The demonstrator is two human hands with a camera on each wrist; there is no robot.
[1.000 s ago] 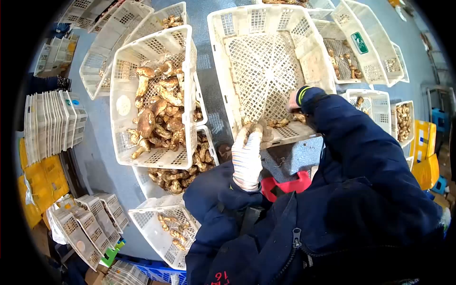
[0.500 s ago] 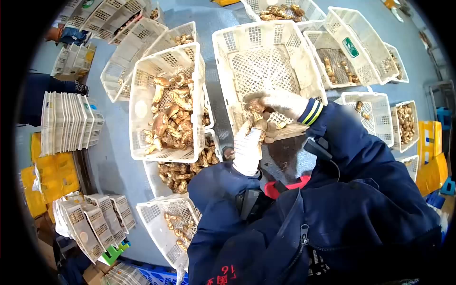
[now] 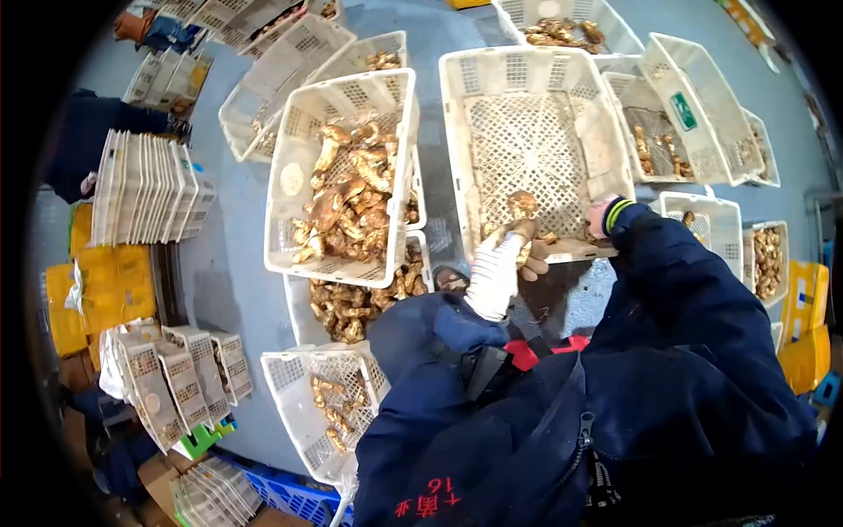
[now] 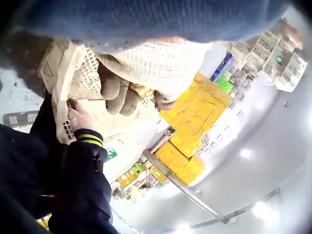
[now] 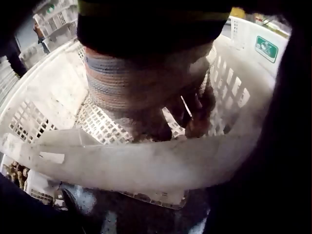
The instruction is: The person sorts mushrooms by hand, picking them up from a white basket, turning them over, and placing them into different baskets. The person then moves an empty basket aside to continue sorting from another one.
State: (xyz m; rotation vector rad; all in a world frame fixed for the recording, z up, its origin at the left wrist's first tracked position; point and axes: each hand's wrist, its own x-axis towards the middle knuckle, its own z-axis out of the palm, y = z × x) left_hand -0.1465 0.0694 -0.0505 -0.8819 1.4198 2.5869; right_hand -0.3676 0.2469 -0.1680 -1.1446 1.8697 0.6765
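Note:
My left hand (image 3: 502,265), in a striped white knit glove with grey-brown fingers, grips a brown-capped mushroom (image 3: 522,205) over the near wall of a white plastic crate (image 3: 457,132). In the left wrist view those curled fingers (image 4: 113,90) show with a pale bit of mushroom (image 4: 142,90) among them. My right hand (image 3: 601,218), gloved too, reaches down inside the crate's near right corner. From the right wrist, its striped glove (image 5: 126,87) is seen behind the crate's near rim, with the fingertips in shadow; I cannot tell whether they hold anything. A small mushroom piece (image 3: 548,238) lies between the hands.
At left, a crate (image 3: 294,215) heaped with mushrooms stands over another full one (image 3: 351,307). More crates with mushrooms surround the work crate, such as one at right (image 3: 648,98). Stacked nested crates (image 3: 145,189) and yellow boxes (image 3: 101,290) stand farther left.
My right hand left the crate corner, met my left hand around a mushroom, then returned to the corner. The left hand now holds the mushroom alone. The head view has shifted.

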